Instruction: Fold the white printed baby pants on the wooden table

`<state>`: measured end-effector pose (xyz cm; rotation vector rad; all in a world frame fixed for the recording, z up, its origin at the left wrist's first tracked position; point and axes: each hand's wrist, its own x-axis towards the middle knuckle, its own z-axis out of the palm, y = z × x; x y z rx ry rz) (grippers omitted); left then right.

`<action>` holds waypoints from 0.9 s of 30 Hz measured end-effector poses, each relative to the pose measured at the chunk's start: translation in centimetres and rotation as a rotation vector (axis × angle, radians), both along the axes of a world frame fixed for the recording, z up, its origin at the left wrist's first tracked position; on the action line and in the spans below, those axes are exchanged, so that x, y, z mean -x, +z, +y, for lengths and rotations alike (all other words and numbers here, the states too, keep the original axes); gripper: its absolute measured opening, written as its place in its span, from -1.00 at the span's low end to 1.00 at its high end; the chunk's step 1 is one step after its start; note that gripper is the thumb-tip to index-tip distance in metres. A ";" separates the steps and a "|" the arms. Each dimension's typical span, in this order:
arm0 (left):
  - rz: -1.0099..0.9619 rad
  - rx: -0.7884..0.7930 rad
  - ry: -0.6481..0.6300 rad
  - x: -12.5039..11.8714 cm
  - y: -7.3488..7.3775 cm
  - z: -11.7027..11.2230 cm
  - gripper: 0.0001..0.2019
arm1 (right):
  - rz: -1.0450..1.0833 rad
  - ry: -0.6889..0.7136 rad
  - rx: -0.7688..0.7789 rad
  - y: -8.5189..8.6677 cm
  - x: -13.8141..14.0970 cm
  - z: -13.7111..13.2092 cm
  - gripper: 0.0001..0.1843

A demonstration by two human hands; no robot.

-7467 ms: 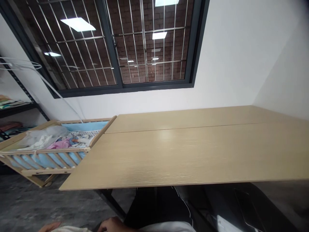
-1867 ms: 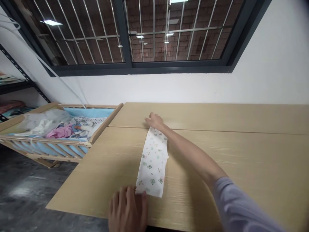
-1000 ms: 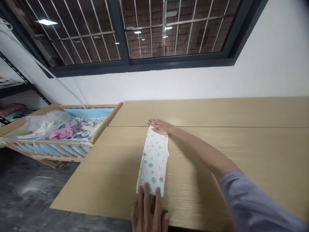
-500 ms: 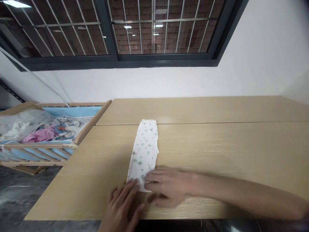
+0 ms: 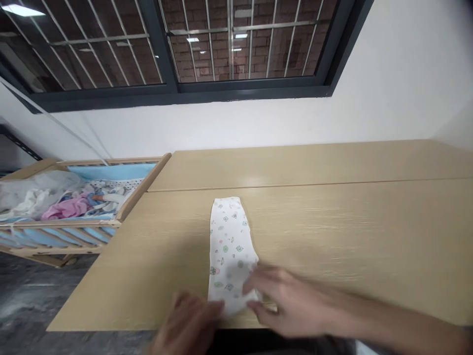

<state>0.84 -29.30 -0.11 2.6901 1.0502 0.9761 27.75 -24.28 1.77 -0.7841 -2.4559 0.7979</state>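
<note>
White baby pants [image 5: 229, 251] with a small green and pink print lie folded lengthwise on the wooden table, the narrow end pointing away from me. My left hand [image 5: 190, 320], blurred, is closed at the near left corner, its thumb over the cloth. At the near right edge, my right hand [image 5: 284, 298] has the fabric between its thumb and fingers. The near edge of the pants is smeared by motion and partly hidden by my hands.
The light wooden table [image 5: 351, 231] has a seam across its far part and meets a white wall. To the left stands a wooden crib [image 5: 144, 190] with piled clothes [image 5: 72, 204]. A barred window [image 5: 236, 88] is above.
The pants have shifted toward me and turned slightly, their near end swinging right. My right hand has moved right and nearer; my left hand has drawn closed at the corner.
</note>
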 end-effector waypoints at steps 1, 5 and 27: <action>-0.045 0.013 0.033 0.0 0.7 1.2 -0.71 | 0.039 -0.033 0.061 1.0 0.0 1.4 -0.81; -0.117 0.067 0.138 -0.8 3.2 8.4 -0.81 | 0.186 -0.190 -0.028 2.1 0.6 8.8 -0.86; 0.372 -0.023 0.582 -7.1 -4.6 7.8 -0.49 | -0.092 0.084 -0.276 -1.5 4.2 15.0 -0.42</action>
